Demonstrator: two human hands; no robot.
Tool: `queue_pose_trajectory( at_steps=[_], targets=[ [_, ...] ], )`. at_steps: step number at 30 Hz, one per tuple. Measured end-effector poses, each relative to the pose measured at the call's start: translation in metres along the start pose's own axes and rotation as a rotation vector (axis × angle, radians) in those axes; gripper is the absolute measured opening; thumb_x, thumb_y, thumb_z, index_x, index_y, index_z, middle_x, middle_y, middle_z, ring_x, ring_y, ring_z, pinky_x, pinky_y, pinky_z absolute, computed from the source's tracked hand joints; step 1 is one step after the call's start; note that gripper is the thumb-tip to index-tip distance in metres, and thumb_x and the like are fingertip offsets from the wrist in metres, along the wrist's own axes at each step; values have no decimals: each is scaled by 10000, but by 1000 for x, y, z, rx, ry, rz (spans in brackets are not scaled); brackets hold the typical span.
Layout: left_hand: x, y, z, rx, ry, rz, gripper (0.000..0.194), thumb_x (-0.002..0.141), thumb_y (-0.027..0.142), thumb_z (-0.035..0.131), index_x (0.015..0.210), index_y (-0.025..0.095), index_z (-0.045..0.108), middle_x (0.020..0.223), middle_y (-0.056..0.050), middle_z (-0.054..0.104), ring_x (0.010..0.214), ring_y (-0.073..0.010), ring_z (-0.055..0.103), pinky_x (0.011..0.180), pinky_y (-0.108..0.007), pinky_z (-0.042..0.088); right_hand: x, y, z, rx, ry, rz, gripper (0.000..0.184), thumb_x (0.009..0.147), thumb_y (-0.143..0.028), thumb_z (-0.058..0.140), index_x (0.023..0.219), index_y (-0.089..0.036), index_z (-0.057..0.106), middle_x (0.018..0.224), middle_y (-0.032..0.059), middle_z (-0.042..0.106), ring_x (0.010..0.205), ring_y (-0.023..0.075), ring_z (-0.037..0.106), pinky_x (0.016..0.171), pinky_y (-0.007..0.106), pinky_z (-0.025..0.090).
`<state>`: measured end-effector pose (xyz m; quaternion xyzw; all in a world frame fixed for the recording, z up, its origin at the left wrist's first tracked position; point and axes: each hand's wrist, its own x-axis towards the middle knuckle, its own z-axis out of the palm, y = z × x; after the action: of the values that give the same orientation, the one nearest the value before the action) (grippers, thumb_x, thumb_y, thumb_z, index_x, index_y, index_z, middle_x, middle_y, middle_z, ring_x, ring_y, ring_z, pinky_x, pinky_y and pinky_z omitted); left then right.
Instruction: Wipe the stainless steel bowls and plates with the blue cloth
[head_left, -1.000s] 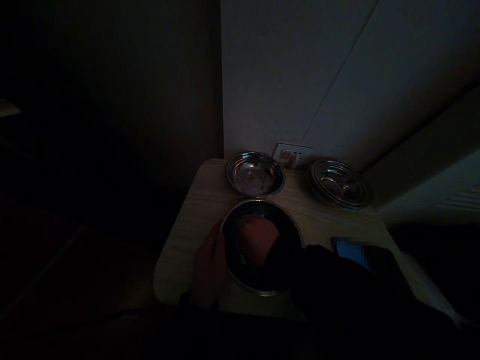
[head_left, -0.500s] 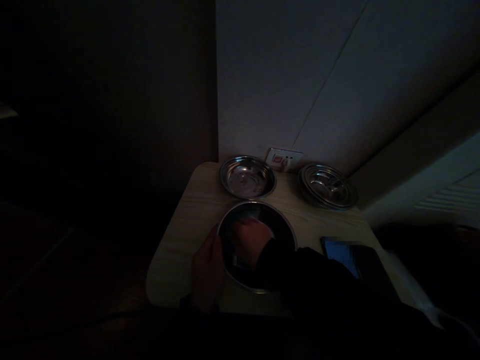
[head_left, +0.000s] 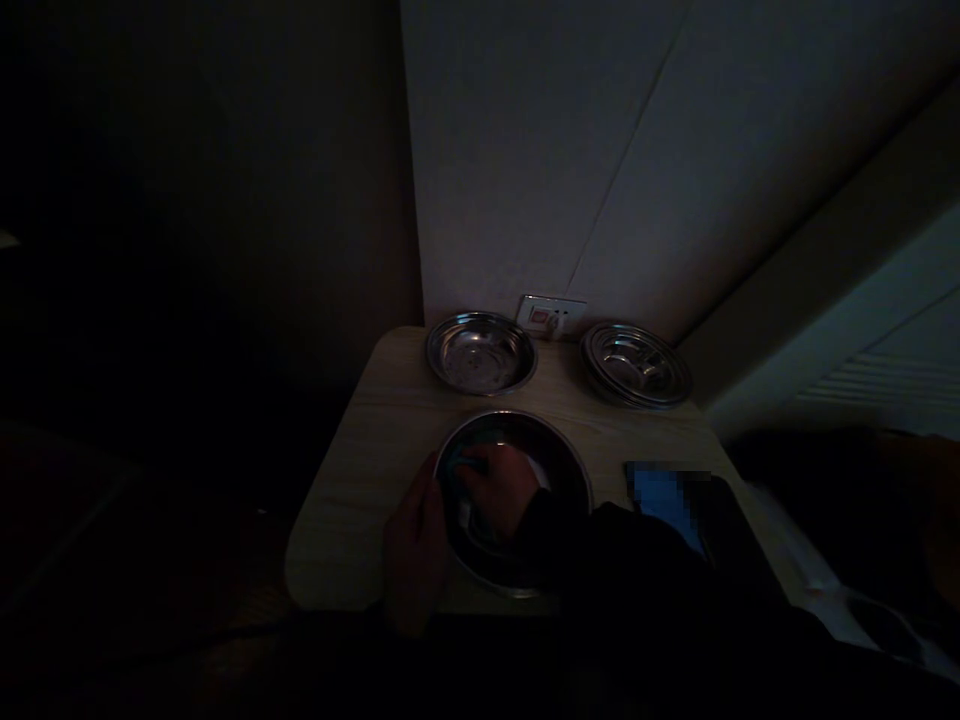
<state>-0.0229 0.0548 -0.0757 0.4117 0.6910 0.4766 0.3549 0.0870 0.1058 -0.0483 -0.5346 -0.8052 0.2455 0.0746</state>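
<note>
A round, shiny metal basin [head_left: 562, 462] sits near the front of the small wooden-topped table [head_left: 341, 510]. My left hand [head_left: 414, 548] grips its left rim, thumb and fingers closed over the edge. Inside the basin, my right hand [head_left: 504, 487] is closed on a dark teal cloth [head_left: 457, 465], pressed towards the inner left wall. Dim light hides most of the cloth and the basin's bottom. The dark right sleeve crosses over the basin's right rim.
Behind the basin lies a shallow metal bowl [head_left: 481, 352]. Several stacked metal bowls [head_left: 637, 365] stand at the back right. A phone with a lit screen [head_left: 664, 500] lies right of the basin. The wall carries a socket [head_left: 551, 316] with a plug in it.
My right hand has shifted slightly inside the basin, and the teal cloth shows more clearly at its fingers. My left hand stays on the rim. The view has turned slightly right.
</note>
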Motion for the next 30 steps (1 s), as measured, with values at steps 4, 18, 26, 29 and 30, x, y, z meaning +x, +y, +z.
queue_pose_trajectory(
  at_steps=[4, 18, 26, 29, 30],
  targets=[
    [-1, 0, 3, -8, 54, -16, 411, 863, 324, 395, 1169, 139, 596, 1214, -78, 607, 1125, -195, 555, 948, -298, 438, -8, 0, -8, 47, -141, -200, 178, 772, -221, 564, 886, -237, 700, 926, 14, 706, 884, 151, 628, 790, 219, 421],
    [-5, -1, 4, 10, 60, -15, 402, 868, 339, 387, 1175, 173, 585, 1227, -66, 602, 1139, -193, 542, 966, -299, 415, -7, -8, -14, -169, -128, -222, 228, 825, -198, 465, 957, -187, 651, 967, 61, 677, 897, 181, 614, 775, 270, 440],
    [-25, 6, 9, 9, 167, -139, 430, 868, 377, 359, 1195, 165, 541, 1244, -114, 576, 1148, -231, 522, 974, -365, 395, -28, -5, -27, -333, -267, -285, 175, 769, -195, 525, 852, -171, 677, 916, 101, 665, 865, 240, 606, 642, 307, 471],
    [-29, 8, 6, 9, 148, -144, 446, 861, 393, 366, 1218, 171, 515, 1258, -116, 560, 1144, -229, 518, 959, -360, 401, -41, 4, -39, -430, -317, -254, 179, 787, -177, 519, 857, -179, 683, 921, 102, 660, 874, 247, 601, 623, 312, 468],
    [-29, 8, 3, 19, 128, -131, 442, 854, 392, 379, 1215, 176, 515, 1247, -113, 567, 1128, -226, 529, 941, -353, 413, -43, 7, -42, -430, -308, -240, 188, 797, -170, 511, 867, -189, 684, 925, 96, 659, 880, 244, 600, 627, 311, 466]
  ],
)
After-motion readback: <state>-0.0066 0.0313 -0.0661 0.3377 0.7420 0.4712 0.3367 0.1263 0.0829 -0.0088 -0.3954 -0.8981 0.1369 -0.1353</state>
